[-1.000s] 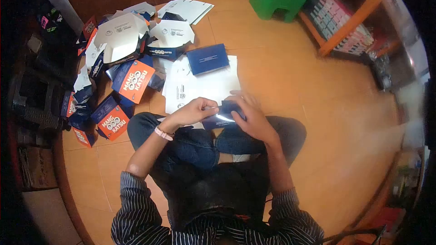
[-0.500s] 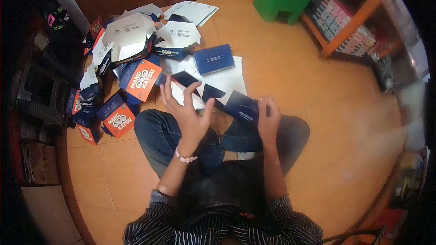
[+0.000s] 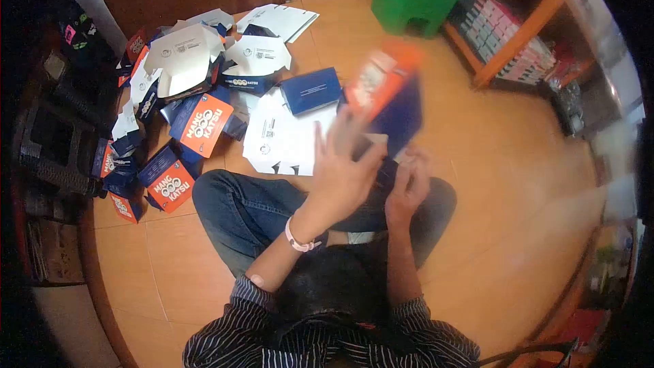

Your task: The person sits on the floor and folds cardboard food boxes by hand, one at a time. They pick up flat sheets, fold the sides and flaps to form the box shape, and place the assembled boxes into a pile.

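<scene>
A navy and orange cardboard box [image 3: 402, 109], smeared by motion, is raised in front of me with its orange printed panel toward the upper left. My right hand [image 3: 407, 191] pinches its lower end, fingers pressed together. At the box's left side is my left hand [image 3: 344, 180], fingers stretched and thumb apart, the fingertips overlapping the orange panel. Below and left of the box lies a flat white printed sheet [image 3: 276, 133] on the floor. A navy box panel [image 3: 310, 91] rests on that sheet's upper edge.
Several folded navy and orange boxes [image 3: 204, 126] are heaped on the floor to my left, with an open white-lined box [image 3: 184, 61] on top. Flat white sheets [image 3: 272, 17] lie behind them. Farther off stand a green bin [image 3: 409, 0] and an orange shelf [image 3: 524, 34].
The box in my right hand has swung upward, bringing its orange panel into view. My left hand has moved right toward it. The white sheet underneath is more exposed.
</scene>
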Tool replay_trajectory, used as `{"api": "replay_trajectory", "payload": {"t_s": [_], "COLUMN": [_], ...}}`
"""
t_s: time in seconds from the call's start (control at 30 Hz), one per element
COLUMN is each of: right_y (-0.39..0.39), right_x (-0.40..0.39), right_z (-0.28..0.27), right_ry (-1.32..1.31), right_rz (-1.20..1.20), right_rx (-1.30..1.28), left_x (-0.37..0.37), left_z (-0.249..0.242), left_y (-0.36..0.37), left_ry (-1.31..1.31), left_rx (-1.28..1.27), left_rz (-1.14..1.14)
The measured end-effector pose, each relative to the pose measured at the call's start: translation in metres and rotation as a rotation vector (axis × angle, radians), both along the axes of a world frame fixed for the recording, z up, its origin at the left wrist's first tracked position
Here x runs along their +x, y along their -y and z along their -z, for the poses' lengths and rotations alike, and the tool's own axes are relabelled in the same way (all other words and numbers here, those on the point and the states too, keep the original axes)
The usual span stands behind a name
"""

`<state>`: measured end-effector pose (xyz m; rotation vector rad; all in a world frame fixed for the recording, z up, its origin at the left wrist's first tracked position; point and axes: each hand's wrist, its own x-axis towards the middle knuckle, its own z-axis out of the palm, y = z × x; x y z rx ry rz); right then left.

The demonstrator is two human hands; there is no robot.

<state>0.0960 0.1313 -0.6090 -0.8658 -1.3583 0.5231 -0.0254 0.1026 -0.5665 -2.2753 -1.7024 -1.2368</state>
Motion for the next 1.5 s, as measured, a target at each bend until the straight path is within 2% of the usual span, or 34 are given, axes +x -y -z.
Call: {"api": "replay_trajectory", "payload": {"t_s": [0.07, 0.1, 0.17, 0.2, 0.23, 0.3, 0.33, 0.37, 0.43, 0.47, 0.5, 0.53, 0.57, 0.6, 0.67, 0.7, 0.77, 0.8, 0.83, 0.87, 0.9, 0.97, 1.0, 1.03, 1.1, 1.13, 1.2, 1.27, 1.3, 1.37, 1.43, 1.5], "right_y": [0.0, -0.001, -0.009, -0.014, -0.015, -0.014, -0.012, -0.014, -0.018, -0.027, -0.026, -0.025, -0.025, -0.03, -0.04, -0.037, -0.016, -0.009, -0.01, -0.012, -0.015, -0.022, -0.019, -0.014, -0.009, -0.011, -0.008, -0.012, -0.017, -0.019, -0.019, -0.019], "right_x": [0.011, 0.016, 0.026, 0.03, 0.033, 0.036, 0.034, 0.03, 0.02, 0.029, 0.027, 0.023, 0.022, 0.023, 0.028, 0.024, 0.004, -0.004, -0.013, -0.02, -0.018, -0.015, -0.014, -0.014, -0.009, -0.007, -0.007, -0.01, -0.013, -0.015, -0.011, -0.008], "right_z": [0.001, 0.002, 0.007, 0.009, 0.015, 0.027, 0.015, 0.013, 0.012, 0.039, 0.038, 0.036, 0.035, 0.047, 0.08, 0.07, 0.028, 0.017, 0.009, 0.013, 0.025, 0.06, 0.069, 0.078, 0.091, 0.088, 0.082, 0.081, 0.079, 0.075, 0.067, 0.058], "right_ry": [0.034, 0.035, -0.003, -0.322, -0.329, -0.708, -0.86, -0.86, -1.122, -1.153, -1.152, -1.214, -1.273, -1.271, -0.509, -0.506, 0.196, 0.335, 0.468, 0.355, 0.355, 0.359, 0.128, 0.134, -0.41, -0.384, -0.268, -0.137, -0.138, -0.261, -0.184, -0.565], "right_rz": [-0.014, -0.011, 0.063, -0.033, -0.027, -0.138, -0.371, -0.379, -0.422, -0.592, -0.595, -0.548, -0.496, -0.492, 0.208, 0.209, 0.125, -0.024, -0.173, -0.336, -0.331, -0.628, -0.733, -0.744, -0.803, -0.896, -0.883, -0.76, -0.759, -0.543, -0.594, -0.796], "right_rx": [-0.05, -0.047, -0.11, -0.218, -0.212, -0.327, -0.498, -0.497, -0.66, -0.605, -0.606, -0.659, -0.715, -0.719, -0.53, -0.529, -0.059, -0.112, -0.149, -0.257, -0.259, -0.602, -0.627, -0.643, -0.604, -0.507, -0.528, -0.478, -0.484, -0.605, -0.555, -0.575], "left_x": [-0.006, -0.012, -0.029, -0.036, -0.04, -0.06, -0.07, -0.077, -0.08, -0.081, -0.083, -0.081, -0.086, -0.093, -0.091, -0.091, -0.089, -0.084, -0.081, -0.079, -0.077, -0.087, -0.091, -0.093, -0.093, -0.095, -0.098, -0.097, -0.096, -0.092, -0.099, -0.102], "left_z": [-0.003, 0.001, 0.018, 0.034, 0.041, 0.063, 0.07, 0.077, 0.066, 0.056, 0.05, 0.055, 0.056, 0.056, 0.037, 0.033, 0.023, 0.03, 0.039, 0.049, 0.058, 0.07, 0.073, 0.076, 0.084, 0.086, 0.088, 0.087, 0.083, 0.079, 0.097, 0.108], "left_y": [-0.006, -0.006, -0.01, -0.012, -0.011, -0.02, -0.023, -0.025, -0.024, -0.02, -0.019, -0.023, -0.021, -0.018, -0.004, 0.003, 0.011, 0.016, 0.018, 0.021, 0.025, 0.028, 0.032, 0.034, 0.031, 0.026, 0.024, 0.023, 0.021, 0.02, 0.017, 0.01], "left_ry": [0.007, 0.008, 0.459, 0.591, 0.827, 0.699, 0.761, 0.826, 0.903, 0.866, 0.827, 1.016, 1.018, 0.953, 0.83, 0.627, 0.048, -0.125, -0.126, -0.191, -0.255, -0.205, -0.115, -0.022, 0.343, 0.318, 0.31, 0.315, 0.317, 0.061, 0.06, 0.362], "left_rx": [-0.09, -0.086, -0.083, -0.035, -0.008, 0.018, -0.061, -0.142, -0.094, -0.114, -0.131, -0.108, -0.109, -0.085, -0.061, -0.004, 0.024, -0.004, -0.007, -0.036, -0.069, -0.117, -0.168, -0.217, -0.324, -0.373, -0.44, -0.22, -0.225, -0.032, -0.15, -0.334], "left_rz": [0.27, 0.273, 0.614, 0.511, 0.363, -0.042, 0.011, 0.064, 0.126, 0.092, 0.06, 0.11, 0.107, 0.094, -0.005, -0.032, 0.082, 0.098, 0.108, 0.12, 0.127, 0.163, 0.157, 0.146, -0.153, -0.214, -0.295, -0.105, -0.105, 0.106, 0.165, 0.039]}}
